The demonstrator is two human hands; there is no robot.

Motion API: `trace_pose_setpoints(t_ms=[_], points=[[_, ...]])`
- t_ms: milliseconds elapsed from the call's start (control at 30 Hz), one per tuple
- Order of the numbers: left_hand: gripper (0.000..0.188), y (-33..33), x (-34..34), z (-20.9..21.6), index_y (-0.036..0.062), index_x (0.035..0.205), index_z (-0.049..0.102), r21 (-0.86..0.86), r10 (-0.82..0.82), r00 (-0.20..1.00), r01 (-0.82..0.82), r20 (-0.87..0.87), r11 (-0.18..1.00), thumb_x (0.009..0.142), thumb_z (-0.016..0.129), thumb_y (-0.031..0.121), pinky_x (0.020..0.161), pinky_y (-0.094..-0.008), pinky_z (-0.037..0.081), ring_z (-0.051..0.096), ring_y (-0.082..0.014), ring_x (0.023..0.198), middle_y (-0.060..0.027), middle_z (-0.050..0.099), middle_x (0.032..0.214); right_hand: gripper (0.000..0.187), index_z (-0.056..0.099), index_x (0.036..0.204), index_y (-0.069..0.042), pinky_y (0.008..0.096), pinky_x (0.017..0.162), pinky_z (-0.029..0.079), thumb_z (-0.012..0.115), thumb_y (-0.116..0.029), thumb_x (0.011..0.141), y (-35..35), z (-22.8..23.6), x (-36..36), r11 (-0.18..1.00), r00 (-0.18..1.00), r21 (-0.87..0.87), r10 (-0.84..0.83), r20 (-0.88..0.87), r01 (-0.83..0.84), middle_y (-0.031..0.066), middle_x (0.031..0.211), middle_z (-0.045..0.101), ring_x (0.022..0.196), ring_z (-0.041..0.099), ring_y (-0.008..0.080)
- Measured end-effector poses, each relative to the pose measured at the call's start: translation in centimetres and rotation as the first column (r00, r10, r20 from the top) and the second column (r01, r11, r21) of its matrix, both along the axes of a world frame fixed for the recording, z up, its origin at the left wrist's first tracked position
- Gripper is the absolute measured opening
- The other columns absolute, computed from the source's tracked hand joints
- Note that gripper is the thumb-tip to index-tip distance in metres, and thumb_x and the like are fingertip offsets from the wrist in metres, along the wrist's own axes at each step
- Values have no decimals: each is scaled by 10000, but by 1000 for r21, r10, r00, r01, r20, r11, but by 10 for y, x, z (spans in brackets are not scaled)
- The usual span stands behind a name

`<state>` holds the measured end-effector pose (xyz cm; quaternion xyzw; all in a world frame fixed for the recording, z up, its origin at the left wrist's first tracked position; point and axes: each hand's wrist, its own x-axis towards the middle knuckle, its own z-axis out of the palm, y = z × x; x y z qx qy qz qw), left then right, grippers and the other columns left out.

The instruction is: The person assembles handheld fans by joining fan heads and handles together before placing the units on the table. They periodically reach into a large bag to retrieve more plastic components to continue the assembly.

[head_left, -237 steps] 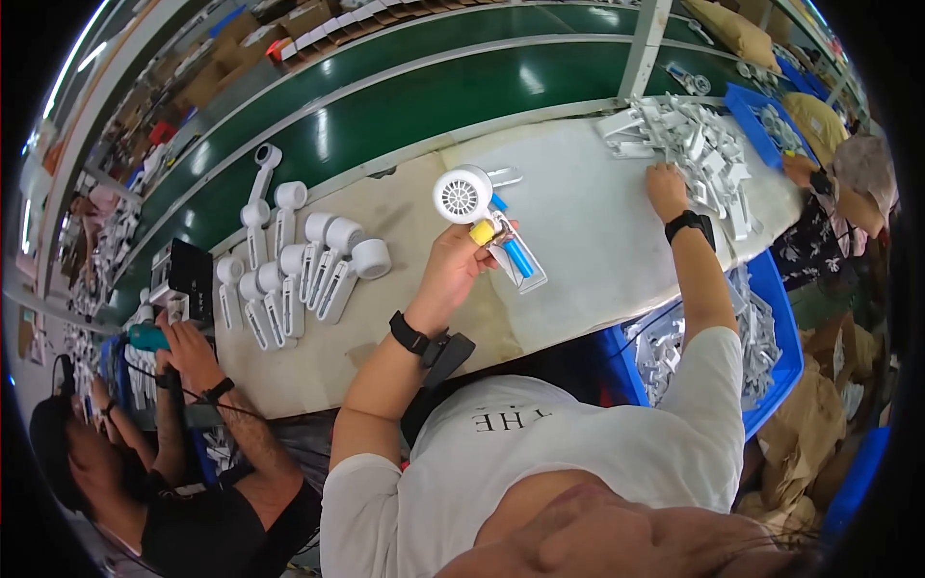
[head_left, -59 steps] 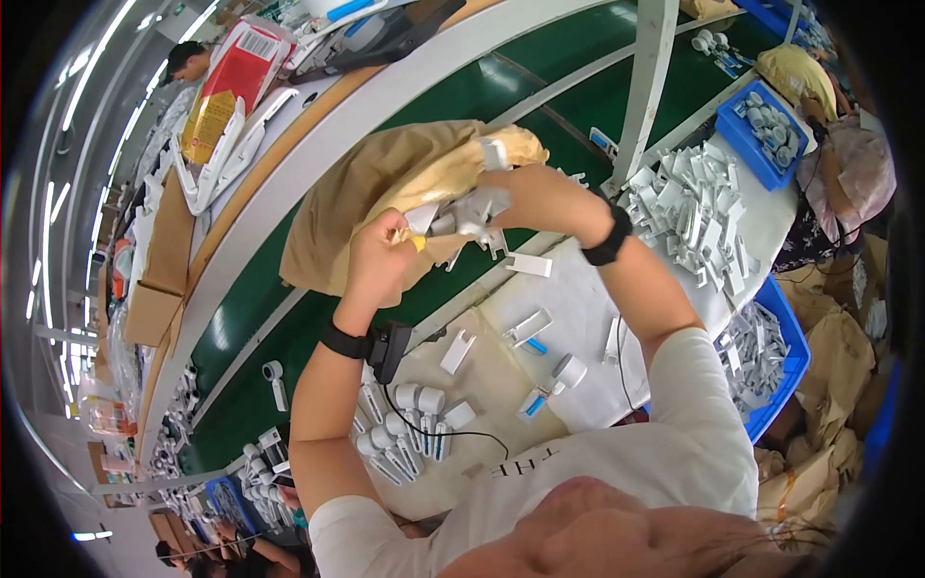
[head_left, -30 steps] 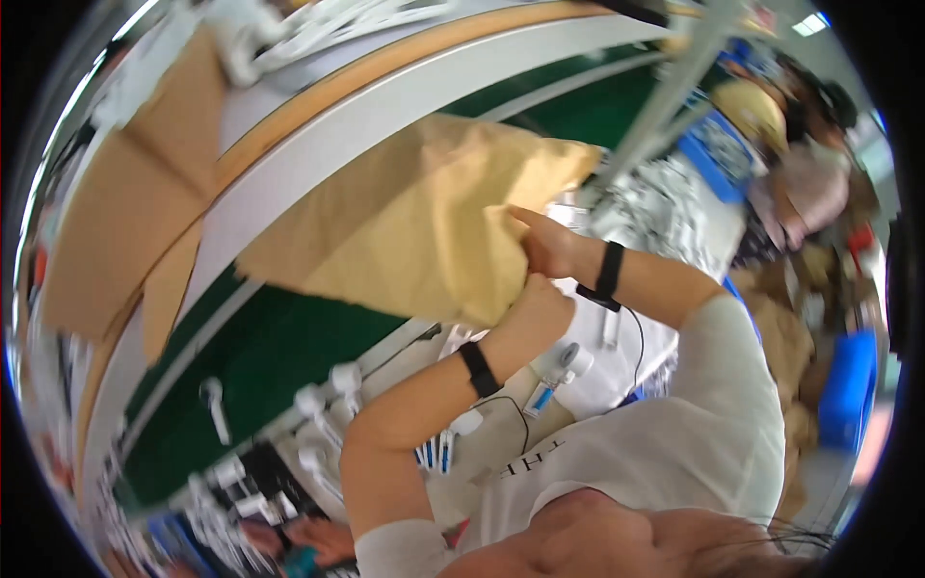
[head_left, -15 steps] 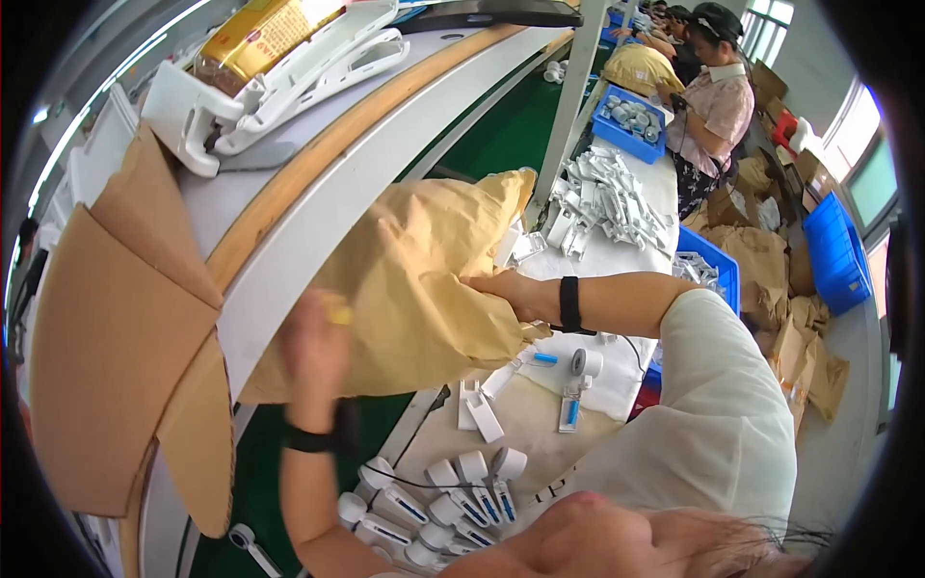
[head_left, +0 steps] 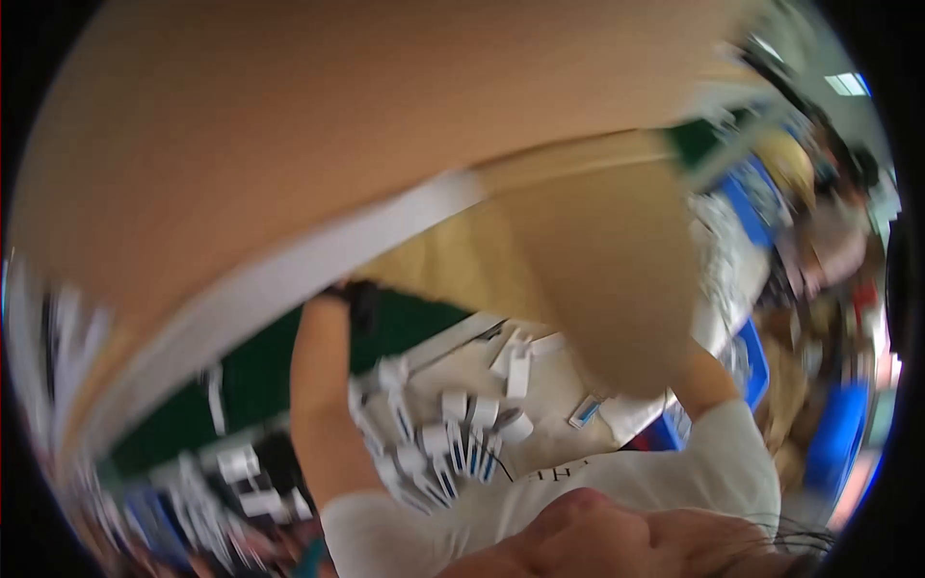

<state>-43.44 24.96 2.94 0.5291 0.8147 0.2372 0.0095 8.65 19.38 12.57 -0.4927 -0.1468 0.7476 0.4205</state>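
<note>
A large piece of brown cardboard [head_left: 366,106] fills the upper part of the view, with a flap [head_left: 607,270] hanging down at its right. Below its edge shows part of a tan paper bag [head_left: 453,255]. My left forearm [head_left: 323,395] reaches up to the edge of the white shelf [head_left: 289,255], a black band [head_left: 361,306] at its wrist; the hand beyond is hidden. My right forearm [head_left: 711,380] passes behind the flap, which covers that hand. What either hand holds cannot be seen.
White round-headed handled parts [head_left: 453,438] lie on the table in front of me. Other white pieces [head_left: 518,371] lie beyond. Blue bins [head_left: 752,361] stand at the right, and a pile of white parts [head_left: 718,250] is farther back. A co-worker [head_left: 829,241] is at far right.
The cardboard, earlier at the left, now covers the top and middle of the view, hiding most of the paper bag and both hands. The view has shifted and is blurred.
</note>
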Motion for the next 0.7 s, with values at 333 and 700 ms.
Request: trace_pose_setpoints(t_ms=[333, 700], points=[[308, 78, -17, 5, -16, 884, 566, 242, 84, 996, -89, 32, 966, 784, 525, 272, 794, -433, 441, 548, -369, 917, -205, 597, 932, 463, 382, 1256, -32, 406, 844, 472, 399, -338, 909, 23, -44, 1, 983, 982, 86, 152, 115, -162, 150, 1179, 509, 1040, 522, 299], [394, 74, 7, -2, 22, 808, 639, 120, 80, 858, -162, 508, 979, 802, 506, 393, 716, -370, 476, 616, -298, 759, -150, 640, 816, 641, 268, 1311, -80, 484, 923, 348, 451, -459, 828, 29, -23, 37, 913, 928, 220, 294, 229, -343, 167, 1303, 351, 1134, 390, 355]])
